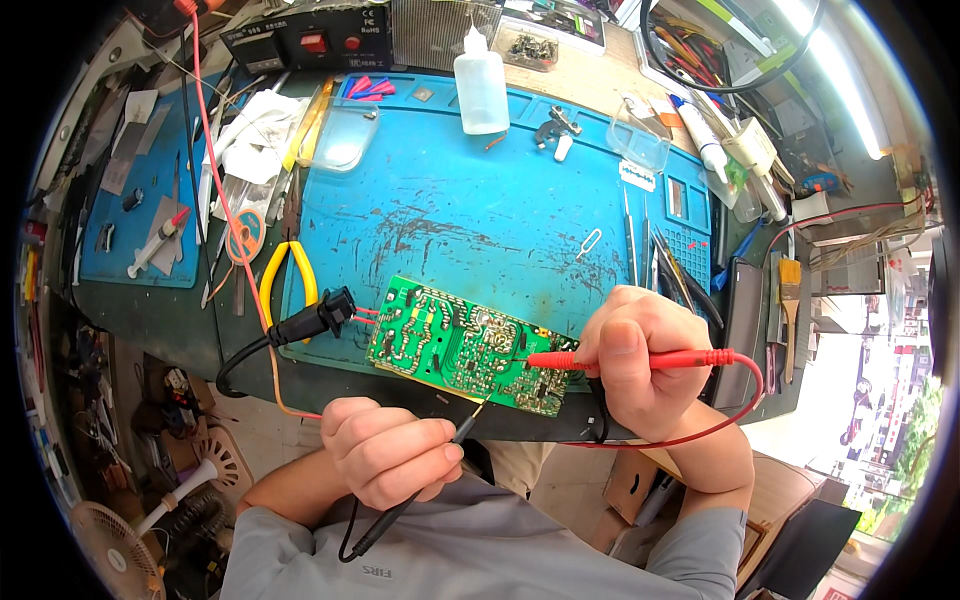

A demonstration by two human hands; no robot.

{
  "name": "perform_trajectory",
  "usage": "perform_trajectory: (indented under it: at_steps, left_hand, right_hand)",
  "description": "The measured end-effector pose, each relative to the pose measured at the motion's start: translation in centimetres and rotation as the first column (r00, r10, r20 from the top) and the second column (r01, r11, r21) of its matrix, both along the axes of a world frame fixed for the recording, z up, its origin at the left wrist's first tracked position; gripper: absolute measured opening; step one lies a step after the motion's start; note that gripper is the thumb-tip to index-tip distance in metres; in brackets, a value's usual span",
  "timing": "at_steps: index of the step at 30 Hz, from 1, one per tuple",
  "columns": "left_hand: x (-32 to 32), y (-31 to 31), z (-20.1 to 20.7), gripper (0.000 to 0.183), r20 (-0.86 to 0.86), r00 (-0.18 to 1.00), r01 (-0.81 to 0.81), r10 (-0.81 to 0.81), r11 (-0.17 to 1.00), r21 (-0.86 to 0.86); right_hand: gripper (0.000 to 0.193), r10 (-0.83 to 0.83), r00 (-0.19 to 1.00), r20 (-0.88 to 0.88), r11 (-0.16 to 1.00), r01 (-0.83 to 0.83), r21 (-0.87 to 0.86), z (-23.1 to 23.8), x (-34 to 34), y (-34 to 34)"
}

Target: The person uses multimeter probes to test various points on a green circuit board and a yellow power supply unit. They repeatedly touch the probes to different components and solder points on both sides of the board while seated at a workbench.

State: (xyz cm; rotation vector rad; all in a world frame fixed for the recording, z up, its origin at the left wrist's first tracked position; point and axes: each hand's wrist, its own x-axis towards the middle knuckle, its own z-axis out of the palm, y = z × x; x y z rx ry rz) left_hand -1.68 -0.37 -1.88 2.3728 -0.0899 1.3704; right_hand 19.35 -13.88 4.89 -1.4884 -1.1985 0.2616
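Note:
A green circuit board point(455, 345) lies solder side up at the near edge of the blue work mat, its length running from upper left to lower right. My left hand point(392, 452) is closed around a black test probe point(385, 522); the probe's tip meets or nearly meets the board's near edge. In my right hand point(642, 362) a red test probe point(690, 358) points leftward, its tip over the board's right part. Whether either tip touches a solder joint is too small to tell. A black plug point(315, 318) on a cable sits by the board's left end, near its red wires.
Yellow-handled pliers point(272, 280) lie left of the board on the blue mat point(420, 190). Farther back stand a clear squeeze bottle point(482, 85) and a black power unit point(310, 42). Tweezers point(632, 235) and a razor blade point(637, 175) lie at right. A red lead point(222, 170) crosses the left side.

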Motion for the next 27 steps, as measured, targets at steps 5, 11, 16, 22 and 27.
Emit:
perform_trajectory:
  at_steps: [5,11,16,22,27]
  left_hand:
    - [0.07,-0.02,-0.01,0.011,0.005,1.000,-0.002,0.002,1.000,-0.001]
    - [-0.01,0.01,-0.02,0.011,-0.004,1.000,0.009,-0.009,1.000,-0.009]
    - [0.07,-0.05,-0.07,0.012,0.009,1.000,0.004,-0.004,1.000,-0.016]
    - [0.07,0.01,-0.14,0.013,0.011,1.000,0.010,-0.010,1.000,-0.006]
    - [-0.09,0.00,-0.14,0.013,-0.001,1.000,0.004,-0.004,1.000,0.002]
  right_hand:
    - [0.021,-0.014,1.000,-0.012,1.000,0.014,0.015,-0.07,0.00,-0.04]
    - [0.024,-0.118,0.993,-0.008,0.991,0.118,0.058,0.16,0.18,-0.23]
    - [0.024,-0.178,0.975,0.134,0.984,0.176,0.023,0.36,0.51,-0.65]
    - [0.023,-0.172,0.972,0.160,0.983,0.158,0.096,0.12,0.88,-0.66]
    - [0.022,-0.146,0.971,0.188,0.987,0.132,0.086,0.04,0.82,-0.46]
